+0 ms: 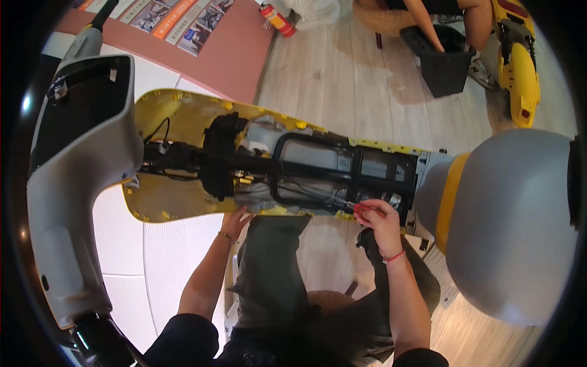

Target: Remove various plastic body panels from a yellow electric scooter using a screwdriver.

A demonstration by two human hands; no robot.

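Note:
In front of me stands an electric scooter with its underlying black metal frame (251, 163) bare inside a yellow body panel (162, 205). My right hand (382, 223) is closed around the red handle of a screwdriver (359, 209). Its thin shaft points left into the frame's near side, where the tip is hard to make out among cables. My left hand (234, 223) grips the panel's near lower edge; part of its fingers are hidden by the panel.
A grey handlebar housing (79, 177) rises at left, and a rounded grey seat (513, 226) at right. Beyond, another person's arm (426, 21) reaches into a black bin (441, 70). A yellow scooter (520, 79) and a red fire extinguisher (278, 19) stand on the wooden floor.

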